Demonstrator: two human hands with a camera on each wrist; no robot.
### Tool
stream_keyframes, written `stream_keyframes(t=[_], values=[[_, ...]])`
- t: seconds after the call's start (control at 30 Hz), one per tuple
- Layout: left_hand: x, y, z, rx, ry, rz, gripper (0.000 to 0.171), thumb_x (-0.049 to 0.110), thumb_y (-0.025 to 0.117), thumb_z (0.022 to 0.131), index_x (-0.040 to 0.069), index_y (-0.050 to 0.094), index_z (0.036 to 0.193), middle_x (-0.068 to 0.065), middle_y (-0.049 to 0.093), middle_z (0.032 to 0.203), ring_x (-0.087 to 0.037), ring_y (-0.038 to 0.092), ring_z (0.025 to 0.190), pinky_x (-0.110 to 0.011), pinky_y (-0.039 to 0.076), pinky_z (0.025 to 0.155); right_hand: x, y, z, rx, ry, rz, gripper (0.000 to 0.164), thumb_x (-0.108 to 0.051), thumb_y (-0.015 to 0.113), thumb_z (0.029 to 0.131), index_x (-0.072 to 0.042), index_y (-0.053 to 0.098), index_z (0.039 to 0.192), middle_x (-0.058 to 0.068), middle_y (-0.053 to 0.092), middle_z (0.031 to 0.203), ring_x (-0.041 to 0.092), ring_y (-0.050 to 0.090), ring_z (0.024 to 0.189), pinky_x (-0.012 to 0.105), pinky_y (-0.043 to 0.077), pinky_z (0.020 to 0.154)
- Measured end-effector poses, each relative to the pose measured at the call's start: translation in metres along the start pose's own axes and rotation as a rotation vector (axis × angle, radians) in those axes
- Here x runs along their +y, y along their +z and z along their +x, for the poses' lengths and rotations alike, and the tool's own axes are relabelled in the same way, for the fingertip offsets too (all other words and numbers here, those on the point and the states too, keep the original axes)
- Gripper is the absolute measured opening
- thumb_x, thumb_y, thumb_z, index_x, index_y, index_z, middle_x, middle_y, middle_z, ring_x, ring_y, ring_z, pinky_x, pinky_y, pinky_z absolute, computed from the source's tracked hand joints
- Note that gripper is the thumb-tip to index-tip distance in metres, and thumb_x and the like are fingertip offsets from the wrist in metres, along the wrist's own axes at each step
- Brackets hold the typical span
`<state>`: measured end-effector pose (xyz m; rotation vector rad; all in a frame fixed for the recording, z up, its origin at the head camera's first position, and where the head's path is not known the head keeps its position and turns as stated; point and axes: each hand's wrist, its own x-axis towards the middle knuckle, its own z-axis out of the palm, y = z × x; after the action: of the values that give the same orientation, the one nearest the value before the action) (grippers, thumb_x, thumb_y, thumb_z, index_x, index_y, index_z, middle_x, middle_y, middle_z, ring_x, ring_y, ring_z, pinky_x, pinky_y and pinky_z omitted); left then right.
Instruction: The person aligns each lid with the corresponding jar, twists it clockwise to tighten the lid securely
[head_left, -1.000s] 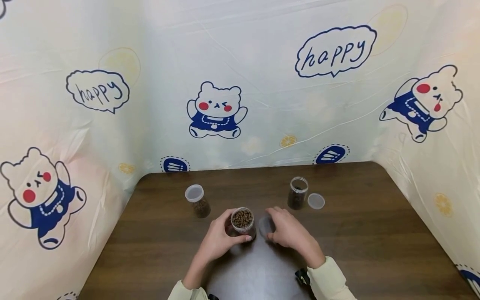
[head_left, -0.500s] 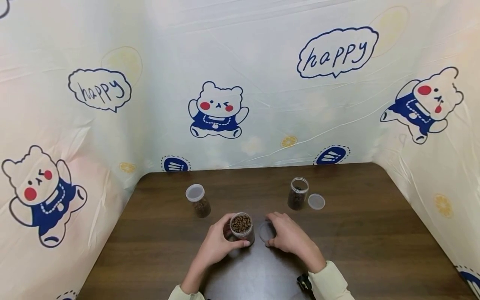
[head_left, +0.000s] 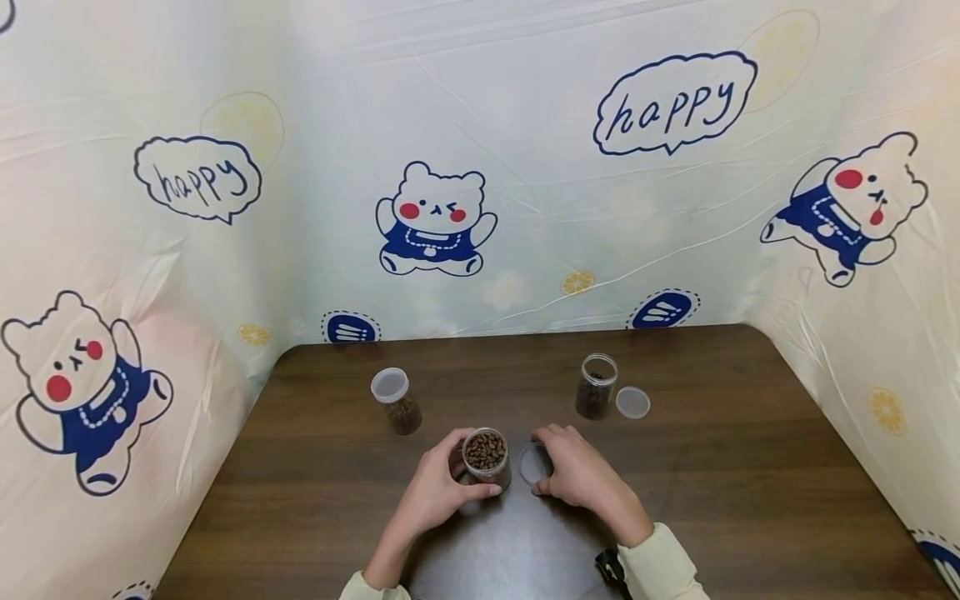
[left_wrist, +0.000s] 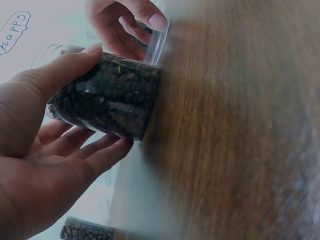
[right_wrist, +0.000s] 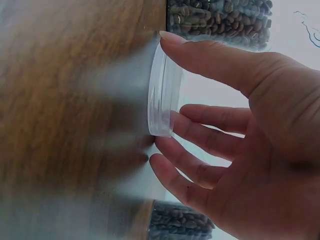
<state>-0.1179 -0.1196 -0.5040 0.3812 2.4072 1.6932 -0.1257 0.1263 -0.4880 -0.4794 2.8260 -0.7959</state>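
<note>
The place is booth-like: in the head view, pale cloth (head_left: 540, 167) wraps from nine o'clock through twelve to three around a wood-grain table (head_left: 750, 467) at six. A cartoon bear (head_left: 431, 237) decorates it at eleven; what kind of building surrounds it cannot be told.

**Open jar and clear lid sit lower in the frame**

At centre, the jar of beans (head_left: 497, 477) has slipped down the frame from a second ago, and edged slightly right since the half-second-old view; the left hand (head_left: 438, 483) has dropped with it. The lid (head_left: 533, 464), blurred a second ago, now shows a crisp rim, a little lower, as does the right hand (head_left: 581, 467). At the bottom edge, less of the left sleeve (head_left: 372, 590) shows; at lower right, the right sleeve (head_left: 660, 562) has slid downward.
</note>
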Motion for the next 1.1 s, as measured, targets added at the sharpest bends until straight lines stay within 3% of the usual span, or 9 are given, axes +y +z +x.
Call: stream_keyframes(t=[0.27, 0.5, 0.63, 0.77, 0.87, 0.97, 1.1], values=[[0.001, 0.000, -0.001, 0.001, -0.021, 0.009, 0.073, 0.012, 0.098, 0.072, 0.016, 0.062, 0.136, -0.009, 0.069, 0.131, -0.023, 0.069, 0.122, -0.021, 0.056, 0.101, 0.003, -0.001, 0.000, 0.006, 0.041, 0.002, 0.075, -0.021, 0.098, 0.070, 0.003, 0.064, 0.132, 0.015, 0.064, 0.127, 0.033, 0.059, 0.122, 0.049, 0.054, 0.102], [0.000, -0.001, -0.001, -0.003, -0.012, 0.025, 0.074, 0.015, 0.098, 0.072, 0.018, 0.062, 0.136, -0.007, 0.070, 0.130, -0.020, 0.069, 0.121, -0.019, 0.055, 0.100, 0.005, -0.003, -0.001, 0.009, 0.031, -0.018, 0.058, -0.021, 0.099, 0.067, 0.004, 0.065, 0.108, 0.012, 0.058, 0.111, 0.026, 0.054, 0.103, 0.045, 0.053, 0.090], [-0.002, -0.003, -0.001, -0.011, -0.009, 0.036, 0.075, 0.019, 0.099, 0.072, 0.021, 0.062, 0.137, -0.004, 0.070, 0.130, -0.015, 0.069, 0.120, -0.019, 0.054, 0.101, 0.008, -0.002, -0.001, 0.043, -0.005, -0.003, 0.058, -0.016, 0.097, 0.069, 0.003, 0.062, 0.111, 0.012, 0.061, 0.105, 0.026, 0.056, 0.101, 0.047, 0.052, 0.092], [-0.004, -0.003, -0.001, -0.020, -0.023, 0.032, 0.076, 0.021, 0.099, 0.072, 0.023, 0.061, 0.137, -0.002, 0.069, 0.131, -0.014, 0.068, 0.120, -0.018, 0.054, 0.101, 0.011, -0.002, 0.000, 0.089, -0.045, 0.022, 0.057, -0.016, 0.092, 0.074, 0.000, 0.060, 0.119, 0.013, 0.067, 0.111, 0.028, 0.059, 0.107, 0.051, 0.050, 0.102], [-0.003, -0.004, -0.001, -0.026, -0.022, 0.033, 0.075, 0.022, 0.099, 0.072, 0.024, 0.061, 0.137, -0.002, 0.069, 0.131, -0.014, 0.068, 0.120, -0.019, 0.054, 0.100, 0.012, -0.004, -0.001, 0.118, -0.078, 0.025, 0.060, -0.018, 0.089, 0.076, -0.002, 0.059, 0.126, 0.011, 0.068, 0.117, 0.025, 0.056, 0.110, 0.048, 0.046, 0.100], [-0.002, -0.005, -0.001, -0.029, -0.020, 0.038, 0.074, 0.022, 0.098, 0.073, 0.024, 0.061, 0.137, -0.002, 0.069, 0.130, -0.014, 0.068, 0.119, -0.019, 0.055, 0.100, 0.012, -0.005, -0.001, 0.145, -0.114, 0.013, 0.064, -0.020, 0.087, 0.076, -0.004, 0.059, 0.130, 0.006, 0.065, 0.115, 0.021, 0.049, 0.106, 0.040, 0.039, 0.091], [-0.002, -0.005, 0.000, -0.031, -0.013, 0.042, 0.074, 0.021, 0.098, 0.073, 0.024, 0.062, 0.137, -0.002, 0.070, 0.130, -0.015, 0.069, 0.119, -0.019, 0.055, 0.100, 0.010, -0.007, 0.000, 0.175, -0.146, 0.021, 0.064, -0.022, 0.089, 0.078, -0.006, 0.058, 0.132, 0.004, 0.062, 0.115, 0.019, 0.046, 0.106, 0.038, 0.036, 0.091]])
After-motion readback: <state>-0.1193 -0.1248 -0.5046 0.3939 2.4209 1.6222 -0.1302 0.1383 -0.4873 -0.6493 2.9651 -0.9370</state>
